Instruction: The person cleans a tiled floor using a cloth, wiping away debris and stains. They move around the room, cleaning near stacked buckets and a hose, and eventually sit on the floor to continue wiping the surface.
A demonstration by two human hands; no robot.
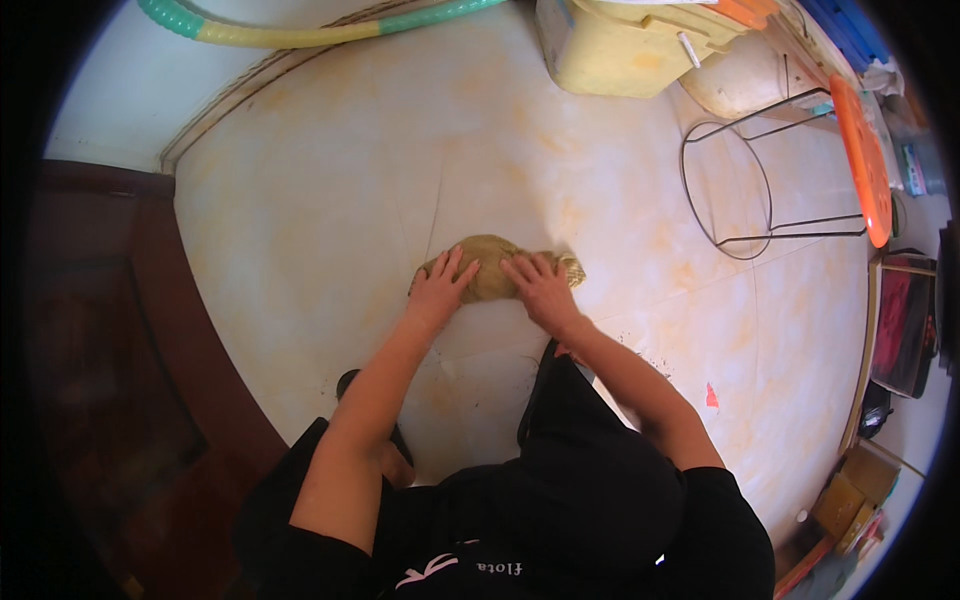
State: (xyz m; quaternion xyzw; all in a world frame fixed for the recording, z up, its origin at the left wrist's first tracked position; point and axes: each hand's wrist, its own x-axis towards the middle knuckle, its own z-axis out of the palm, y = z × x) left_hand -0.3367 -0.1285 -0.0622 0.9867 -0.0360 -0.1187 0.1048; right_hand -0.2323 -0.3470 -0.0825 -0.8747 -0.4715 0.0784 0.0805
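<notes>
A crumpled olive-brown cloth (491,274) lies bunched on the pale, marbled floor (337,202) in front of me. It has a striped, lighter part at its right end. My left hand (444,279) rests palm down on the cloth's left part, fingers apart. On its right part lies my right hand (538,283), also palm down with the fingers spread and slightly blurred. Neither hand is visibly closed around the cloth. The underside of the cloth is hidden.
A dark reddish-brown wooden door (97,300) stands at left. Ahead are a yellow plastic bin (615,52) and a green-and-yellow hose (292,36). An orange-seated metal stool (859,157) lies on its side at right. A red scrap (712,395) and dark crumbs dot the floor.
</notes>
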